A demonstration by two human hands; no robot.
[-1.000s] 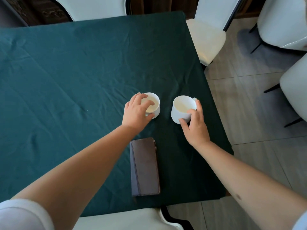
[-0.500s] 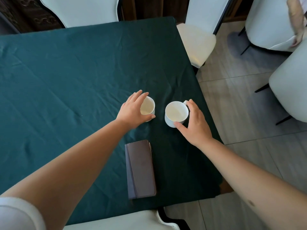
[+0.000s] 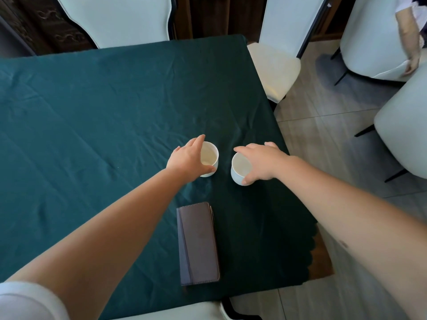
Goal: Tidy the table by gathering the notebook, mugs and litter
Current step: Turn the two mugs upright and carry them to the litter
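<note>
Both hands (image 3: 188,157) shifted over the mugs (image 3: 240,168); notebook (image 3: 198,243) nearer.

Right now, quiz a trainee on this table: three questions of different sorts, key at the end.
1. True or false: the notebook lies nearer the person than both mugs.
2. How many mugs stand on the green tablecloth? A) one B) two C) three
3. Fill in: the left hand wraps the left mug, while the right hand grips the ____ mug.

Key: 1 true; 2 B; 3 right.
</note>
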